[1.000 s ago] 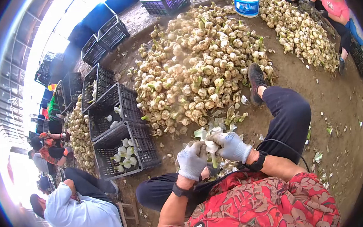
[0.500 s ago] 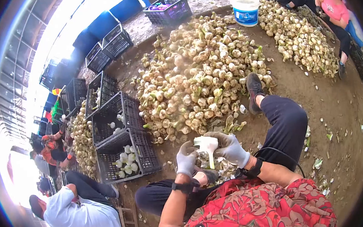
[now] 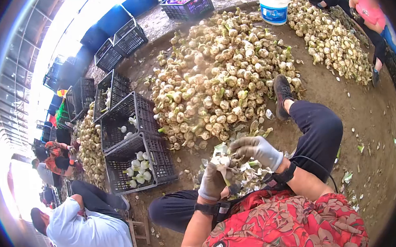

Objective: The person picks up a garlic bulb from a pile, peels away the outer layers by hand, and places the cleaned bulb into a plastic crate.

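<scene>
A pale garlic bulb [image 3: 221, 160] with its stem hanging down is held in my gloved left hand [image 3: 212, 182], whose fingers wrap round it. Just right of the bulb is my gloved right hand [image 3: 257, 151], its fingers curled together; what it pinches, if anything, is too small to make out. Loose peelings [image 3: 251, 176] lie below and between my hands. Beyond them rises a big heap of unpeeled garlic [image 3: 222, 77]. To the left, a black crate [image 3: 164, 167] holds several clean white bulbs [image 3: 141, 169].
More black crates [image 3: 136, 100] stand at the left. A white and blue bucket [image 3: 273, 13] is at the back, beside a second garlic heap [image 3: 337, 44]. A person in a white shirt [image 3: 87, 227] sits at the lower left; other people are at the far left and upper right.
My left hand has moved right and down with the bulb. My right hand has come off the bulb and shifted slightly right and up. The view has shifted a little.
</scene>
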A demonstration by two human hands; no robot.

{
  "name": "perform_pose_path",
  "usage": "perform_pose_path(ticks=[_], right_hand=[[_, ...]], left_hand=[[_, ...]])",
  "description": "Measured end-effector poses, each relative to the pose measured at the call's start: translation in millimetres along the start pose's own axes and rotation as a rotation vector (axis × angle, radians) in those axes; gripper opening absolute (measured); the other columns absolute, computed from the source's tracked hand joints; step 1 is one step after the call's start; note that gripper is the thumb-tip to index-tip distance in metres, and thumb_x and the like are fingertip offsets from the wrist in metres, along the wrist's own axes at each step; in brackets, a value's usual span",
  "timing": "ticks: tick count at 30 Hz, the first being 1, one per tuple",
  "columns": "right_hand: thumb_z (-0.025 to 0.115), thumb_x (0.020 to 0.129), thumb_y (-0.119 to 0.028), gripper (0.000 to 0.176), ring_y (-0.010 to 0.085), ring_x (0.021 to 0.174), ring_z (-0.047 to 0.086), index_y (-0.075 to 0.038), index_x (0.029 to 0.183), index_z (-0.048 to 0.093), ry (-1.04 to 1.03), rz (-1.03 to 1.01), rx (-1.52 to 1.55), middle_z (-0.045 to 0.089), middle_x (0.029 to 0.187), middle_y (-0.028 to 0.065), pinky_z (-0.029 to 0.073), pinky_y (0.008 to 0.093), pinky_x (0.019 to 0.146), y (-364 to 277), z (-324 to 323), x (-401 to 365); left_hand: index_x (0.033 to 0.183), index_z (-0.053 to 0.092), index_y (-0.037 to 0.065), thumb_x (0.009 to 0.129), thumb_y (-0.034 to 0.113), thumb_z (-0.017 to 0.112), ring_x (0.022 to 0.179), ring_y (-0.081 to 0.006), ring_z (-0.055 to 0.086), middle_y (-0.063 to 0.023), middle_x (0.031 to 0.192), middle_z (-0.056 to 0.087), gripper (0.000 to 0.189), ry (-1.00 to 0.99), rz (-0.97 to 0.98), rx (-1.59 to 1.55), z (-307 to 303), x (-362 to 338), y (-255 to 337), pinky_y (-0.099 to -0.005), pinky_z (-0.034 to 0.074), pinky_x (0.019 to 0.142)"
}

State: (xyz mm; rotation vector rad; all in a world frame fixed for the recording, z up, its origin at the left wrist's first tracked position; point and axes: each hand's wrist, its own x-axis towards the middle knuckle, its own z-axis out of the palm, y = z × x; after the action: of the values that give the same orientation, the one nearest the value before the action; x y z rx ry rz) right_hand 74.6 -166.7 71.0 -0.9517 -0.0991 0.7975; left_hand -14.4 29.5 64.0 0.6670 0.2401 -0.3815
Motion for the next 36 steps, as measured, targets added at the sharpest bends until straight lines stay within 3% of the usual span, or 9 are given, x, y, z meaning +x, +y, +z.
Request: perform_pose_path(ticks=[2, 5, 9, 13, 21, 25, 28, 33, 36], right_hand=[[0.078, 0.077, -0.020, 0.046, 0.0116, 0.084, 0.062, 0.000, 0.114, 0.059, -0.076, -0.049, -0.138, 0.065, 0.096, 0.0047, 0.049, 0.0250, 0.078, -1, 18, -1], [0.084, 0.069, -0.022, 0.052, 0.0110, 0.093, 0.060, 0.000, 0.111, 0.061, 0.031, -0.554, -0.970, 0.060, 0.111, 0.0063, 0.048, 0.0249, 0.080, -2, 37, 3], [0.084, 0.070, -0.021, 0.043, 0.0117, 0.090, 0.061, 0.000, 0.103, 0.065, -0.023, -0.385, -0.841, 0.063, 0.105, 0.0064, 0.049, 0.0243, 0.078, 6, 40, 16], [0.079, 0.074, -0.015, 0.022, 0.0075, 0.054, 0.058, -0.001, 0.089, 0.070, -0.046, 0.152, -0.268, 0.066, 0.070, 0.0034, 0.046, 0.0220, 0.050, -10, 38, 30], [0.071, 0.084, -0.017, 0.023, 0.0081, 0.059, 0.062, -0.001, 0.101, 0.069, -0.050, 0.179, -0.239, 0.068, 0.074, 0.0048, 0.049, 0.0212, 0.053, -20, 35, 31], [0.068, 0.083, -0.024, 0.026, 0.0248, 0.082, 0.066, -0.007, 0.103, 0.068, 0.146, -0.606, -1.223, 0.067, 0.094, 0.0077, 0.052, 0.0351, 0.071, 0, 54, 20], [0.066, 0.081, -0.021, 0.022, 0.0299, 0.082, 0.065, -0.009, 0.099, 0.069, 0.234, -0.595, -1.266, 0.066, 0.092, 0.0102, 0.052, 0.0380, 0.071, 11, 49, 22], [0.064, 0.081, -0.012, 0.015, 0.0307, 0.080, 0.066, -0.006, 0.095, 0.068, 0.334, -0.426, -1.291, 0.067, 0.088, 0.0136, 0.052, 0.0364, 0.070, 28, 26, 43], [0.058, 0.087, -0.021, 0.021, 0.0326, 0.084, 0.065, -0.003, 0.096, 0.065, 0.488, -0.180, -0.938, 0.067, 0.089, 0.0174, 0.050, 0.0399, 0.074, 39, -14, 65]], left_hand=[[0.118, 0.053, 0.003, 0.077, 0.064, 0.063, 0.077, -0.0140, 0.060, -0.0087, 0.104, 0.064, 0.074, 0.055, 0.057, 0.087, 26, -1, 10, -0.0286, 0.049, 0.061], [0.125, 0.049, 0.006, 0.077, 0.062, 0.066, 0.068, -0.0100, 0.057, -0.0043, 0.098, 0.062, 0.076, 0.059, 0.119, 0.247, 28, 0, 21, -0.0228, 0.045, 0.055], [0.130, 0.043, 0.010, 0.081, 0.054, 0.067, 0.059, -0.0054, 0.050, 0.0028, 0.078, 0.054, 0.071, 0.102, 0.043, 0.292, 26, 0, 37, -0.0179, 0.035, 0.046], [0.124, 0.047, 0.010, 0.086, 0.050, 0.062, 0.048, -0.0046, 0.041, 0.0045, 0.063, 0.046, 0.056, -0.007, -0.165, 0.272, 11, 2, 58, -0.0186, 0.029, 0.040], [0.118, 0.051, 0.010, 0.092, 0.052, 0.052, 0.045, -0.0062, 0.044, -0.0001, 0.076, 0.058, 0.049, -0.053, -0.188, 0.193, -1, 12, 55, -0.0192, 0.031, 0.039], [0.110, 0.053, 0.012, 0.091, 0.055, 0.052, 0.045, -0.0064, 0.043, 0.0038, 0.063, 0.052, 0.047, 0.066, -0.102, 0.189, -12, 21, 36, -0.0210, 0.029, 0.040], [0.106, 0.053, 0.013, 0.090, 0.060, 0.051, 0.047, -0.0043, 0.042, 0.0066, 0.064, 0.049, 0.050, 0.255, 0.008, 0.471, -12, 29, 31, -0.0203, 0.028, 0.041], [0.105, 0.056, 0.011, 0.098, 0.045, 0.044, 0.047, -0.0041, 0.039, 0.0055, 0.069, 0.052, 0.037, 0.151, -0.019, 0.539, -14, 29, 32, -0.0202, 0.027, 0.041], [0.114, 0.057, 0.010, 0.094, 0.062, 0.038, 0.044, -0.0010, 0.040, 0.0018, 0.075, 0.064, 0.059, 0.118, -0.124, 0.413, -10, 35, 44, -0.0182, 0.024, 0.038]])
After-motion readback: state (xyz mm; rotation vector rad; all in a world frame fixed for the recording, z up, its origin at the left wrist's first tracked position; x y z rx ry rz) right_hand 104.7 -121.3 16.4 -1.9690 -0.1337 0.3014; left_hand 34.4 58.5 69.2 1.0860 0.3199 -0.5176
